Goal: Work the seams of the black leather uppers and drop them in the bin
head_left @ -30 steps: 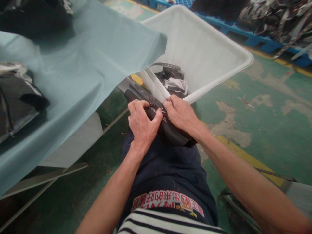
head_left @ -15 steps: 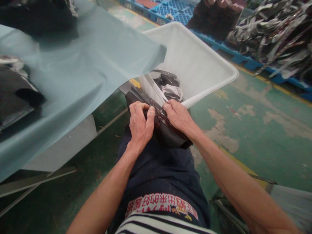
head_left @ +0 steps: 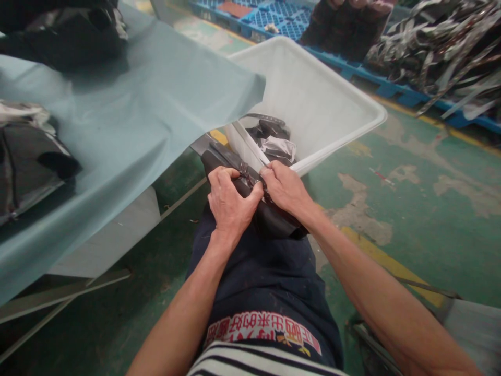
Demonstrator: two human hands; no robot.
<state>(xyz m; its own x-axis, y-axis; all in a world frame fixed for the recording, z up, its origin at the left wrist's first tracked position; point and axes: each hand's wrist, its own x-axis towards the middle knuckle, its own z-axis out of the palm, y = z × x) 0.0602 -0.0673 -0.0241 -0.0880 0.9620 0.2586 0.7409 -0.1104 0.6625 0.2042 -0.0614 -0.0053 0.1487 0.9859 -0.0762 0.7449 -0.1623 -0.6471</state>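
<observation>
Black bag (head_left: 277, 220) right by the white bin (head_left: 324, 89), left hand (head_left: 231, 201) and right hand (head_left: 287, 189) both clamping fingers along its top.

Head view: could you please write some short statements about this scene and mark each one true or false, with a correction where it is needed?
1. Both the left hand and the right hand touch the black item. True.
2. The left hand rests flat on the floor. False: it is at the black item.
3. A blue pallet lies beyond the white bin. True.
4. Nothing lies in the white bin. False: dark and pale items lie in it.
5. A dark bundle lies on the sheet. True.
6. The sheet is bright red. False: it is pale blue.
</observation>
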